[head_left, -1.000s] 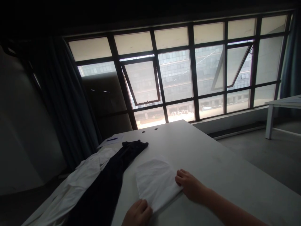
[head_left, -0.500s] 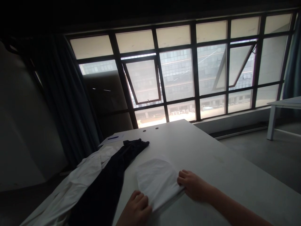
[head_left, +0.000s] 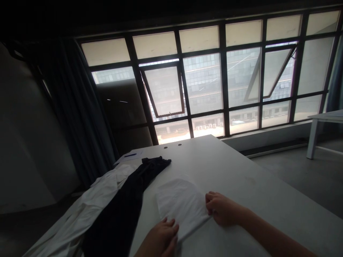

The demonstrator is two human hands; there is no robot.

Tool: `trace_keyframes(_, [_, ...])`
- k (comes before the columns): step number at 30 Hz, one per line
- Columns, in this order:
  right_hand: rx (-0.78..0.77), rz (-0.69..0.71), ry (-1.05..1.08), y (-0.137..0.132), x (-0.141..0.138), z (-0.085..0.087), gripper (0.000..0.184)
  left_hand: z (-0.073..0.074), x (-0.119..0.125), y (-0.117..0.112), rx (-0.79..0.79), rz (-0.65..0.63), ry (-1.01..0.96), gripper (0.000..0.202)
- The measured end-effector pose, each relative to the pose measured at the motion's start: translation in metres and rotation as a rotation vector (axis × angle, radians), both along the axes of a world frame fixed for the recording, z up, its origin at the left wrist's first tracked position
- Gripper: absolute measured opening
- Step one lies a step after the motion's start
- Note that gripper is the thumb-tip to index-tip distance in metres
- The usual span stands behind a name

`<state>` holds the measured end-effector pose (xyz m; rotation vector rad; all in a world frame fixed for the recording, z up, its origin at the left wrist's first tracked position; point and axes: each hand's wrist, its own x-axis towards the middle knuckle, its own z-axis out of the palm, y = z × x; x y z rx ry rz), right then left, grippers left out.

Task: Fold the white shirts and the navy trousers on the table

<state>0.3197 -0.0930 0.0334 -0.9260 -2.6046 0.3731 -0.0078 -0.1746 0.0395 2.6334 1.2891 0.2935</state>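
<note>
A folded piece of white cloth (head_left: 183, 205) lies on the white table in front of me; its exact kind I cannot make out. My right hand (head_left: 222, 210) has its fingers closed on the cloth's right corner. At the near left corner, my left hand (head_left: 162, 235) rests with its fingers stretched over the cloth's edge, thumb apart. To the left lies a long dark garment (head_left: 120, 203), spread along the table, and beyond it some crumpled white fabric (head_left: 93, 200). Neither hand touches these.
The white table (head_left: 241, 185) stretches toward the windows, with two round cable holes at its far end. A blue pen (head_left: 130, 155) lies on paper (head_left: 138, 153) at the far left. Another white table (head_left: 313, 139) stands at the right. A dark curtain (head_left: 72, 114) hangs at left.
My left hand has loosened its curled fingers and shifted slightly right, and they now lie over the cloth's edge. The right hand stays at its corner. The view has shifted slightly.
</note>
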Motion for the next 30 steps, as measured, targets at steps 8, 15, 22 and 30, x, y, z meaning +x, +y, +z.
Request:
trace_keyframes(8, [0.199,-0.066,0.055,-0.024,-0.044,-0.006,0.026,-0.028,0.025,0.004,0.232,0.077,0.079,0.057])
trace_keyframes(15, [0.012,0.036,0.021,-0.030,-0.056,-0.007,0.062,-0.048,0.014,0.013,0.240,0.147,0.164,0.056])
trace_keyframes(22, [-0.066,-0.064,-0.125,-0.030,-0.047,0.001,0.079,-0.053,0.003,0.015,0.230,0.123,0.195,0.062])
trace_keyframes(30, [0.087,-0.078,-0.468,-0.065,-0.081,0.007,0.040,-0.078,0.003,0.019,0.124,0.120,0.227,0.047])
